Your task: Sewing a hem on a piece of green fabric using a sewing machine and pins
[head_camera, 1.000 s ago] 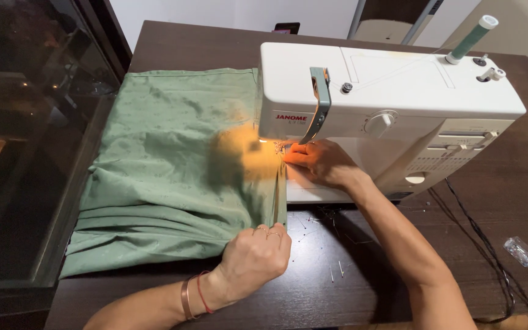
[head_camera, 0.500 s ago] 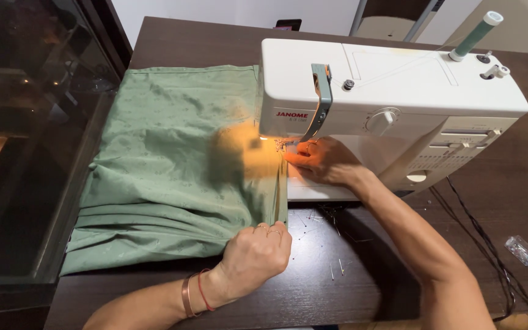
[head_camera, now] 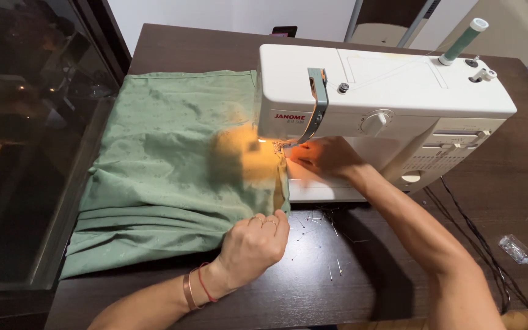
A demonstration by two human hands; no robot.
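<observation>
A white sewing machine stands on a dark wooden table. Green fabric spreads to its left, with one edge running under the needle, lit orange by the machine's lamp. My left hand pinches the fabric's near edge by the table front; it wears rings, and bracelets sit on the wrist. My right hand lies under the machine's arm beside the needle, fingers pressing the fabric on the bed.
Several loose pins lie scattered on the table between my arms. A small clear plastic case sits at the right, next to black cables. A green thread spool stands on the machine. A dark glass panel borders the left.
My right hand has drawn slightly further in under the machine's arm. My left hand keeps the same grip on the fabric's edge.
</observation>
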